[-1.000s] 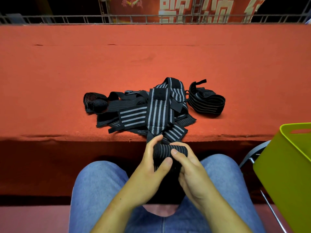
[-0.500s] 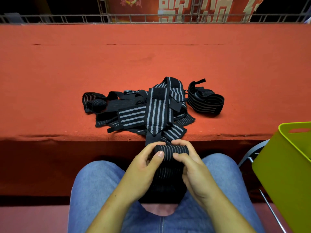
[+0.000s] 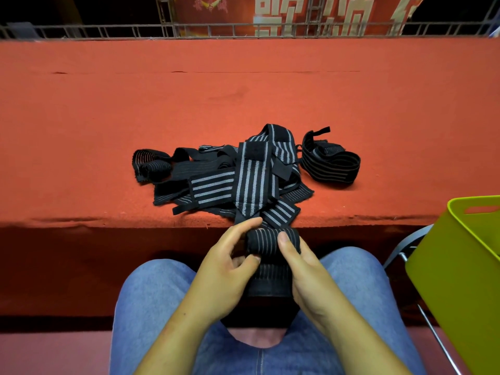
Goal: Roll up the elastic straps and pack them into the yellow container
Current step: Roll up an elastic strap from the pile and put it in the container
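Left hand and right hand grip half-rolled strap (black, striped)

Far side, behind the grey metal railing: red fabric banner with large cream Chinese characters. Their tops are cut off by the frame edge and the rails cross them, so they cannot be read with certainty. Further left on the banner, part of a gold emblem, unreadable.
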Tool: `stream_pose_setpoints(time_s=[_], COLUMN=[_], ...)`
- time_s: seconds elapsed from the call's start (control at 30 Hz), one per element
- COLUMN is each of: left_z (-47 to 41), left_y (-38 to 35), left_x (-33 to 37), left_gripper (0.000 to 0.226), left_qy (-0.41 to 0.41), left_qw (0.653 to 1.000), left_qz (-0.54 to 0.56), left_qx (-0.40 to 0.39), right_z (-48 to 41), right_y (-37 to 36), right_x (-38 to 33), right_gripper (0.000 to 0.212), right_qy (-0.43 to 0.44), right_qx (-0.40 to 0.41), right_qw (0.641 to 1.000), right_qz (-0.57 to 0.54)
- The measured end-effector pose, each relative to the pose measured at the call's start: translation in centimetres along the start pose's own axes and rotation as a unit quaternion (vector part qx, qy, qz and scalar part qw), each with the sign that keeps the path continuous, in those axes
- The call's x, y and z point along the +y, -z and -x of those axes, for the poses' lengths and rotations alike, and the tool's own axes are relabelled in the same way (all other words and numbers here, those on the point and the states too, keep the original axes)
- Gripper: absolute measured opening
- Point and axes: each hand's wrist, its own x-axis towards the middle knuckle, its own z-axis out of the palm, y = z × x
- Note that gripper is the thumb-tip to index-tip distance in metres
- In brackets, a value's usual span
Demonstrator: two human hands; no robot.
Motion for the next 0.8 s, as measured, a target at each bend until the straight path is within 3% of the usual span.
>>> stream_pose_setpoints(time_s=[0.13,0.27,0.37,0.47,0.53,0.67,0.8], left_z=[0.1,0.2,-0.1,-0.5,-0.5,-0.5,-0.3], left_y=[0.0,0.0,-0.2,-0.2,-0.3,-0.3,0.0], left_x=[0.0,-0.1,0.2,0.0,-0.2,-0.1,-0.1], left_gripper=[0.064,0.057,0.039,0.044,0.044,0.016,0.026], left_qy=[-0.016,0.023,0.067,0.112,0.106,0.084,0.097], left_qw=[0.999,0.999,0.997,0.993,0.994,0.996,0.994], left_qz=[-0.03,0.024,0.042,0.042,0.034,0.038,0.05], left_qx=[-0.014,-0.043,-0.026,-0.007,0.0,0.021,0.013], right_z=[0.0,0.2,0.3,0.6,0.7,1.0,1.2], right_y=[0.2,0.3,0.4,0.2,0.1,0.1,0.1], right_x=[-0.1,-0.4,-0.5,-0.7,-0.7,-1.0,-1.3], right_gripper=[0.051,0.035,0.034,0.035,0.034,0.021,0.03], right_qy=[0.004,0.002,-0.005,-0.001,0.0,-0.017,-0.04], right_qx=[0.01,0.016,0.013,0.003,-0.009,-0.025,-0.021], right_qw=[0.999,0.998,0.998,0.999,0.999,0.998,0.998], right_qz=[-0.031,-0.066,-0.066,-0.047,-0.043,-0.058,-0.045])
